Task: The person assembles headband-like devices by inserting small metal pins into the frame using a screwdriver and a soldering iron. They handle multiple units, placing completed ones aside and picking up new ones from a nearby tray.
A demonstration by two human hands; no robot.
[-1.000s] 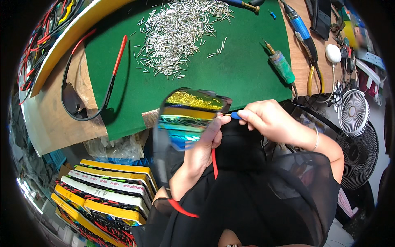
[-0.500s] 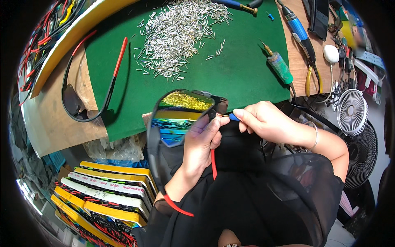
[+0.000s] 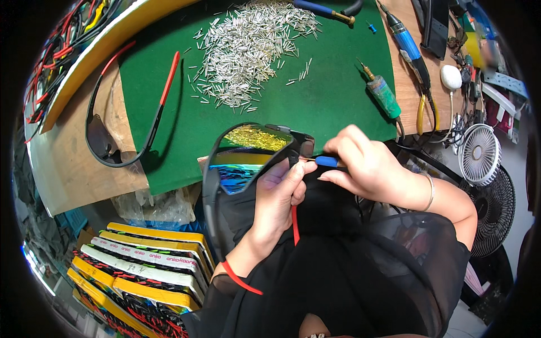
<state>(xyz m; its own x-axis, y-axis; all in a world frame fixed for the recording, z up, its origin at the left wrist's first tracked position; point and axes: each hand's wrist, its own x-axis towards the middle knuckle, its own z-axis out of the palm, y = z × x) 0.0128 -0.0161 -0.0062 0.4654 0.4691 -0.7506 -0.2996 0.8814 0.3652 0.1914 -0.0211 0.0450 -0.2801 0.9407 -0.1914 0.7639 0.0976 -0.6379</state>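
My left hand is closed on a pair of sunglasses with a black frame, mirrored lenses and red temple tips. Its thumb and fingers pinch the frame near the hinge. A screwdriver with a blue handle and thin shaft points at that hinge, its tip hidden by the left fingertips. My right hand is around the handle with thumb and fingers parted, the thumb below and apart from it. The handle's rear end reaches the hand; whether it touches the palm I cannot tell.
A heap of small metal pins lies on the green mat. Another pair of sunglasses stands at the left. A green-handled tool and a blue electric tool lie right, near a white fan. Boxes of glasses stand lower left.
My right thumb and fingers have come off the screwdriver handle and spread apart, showing more of the blue handle. The left hand still pinches the sunglasses; the view has shifted slightly.
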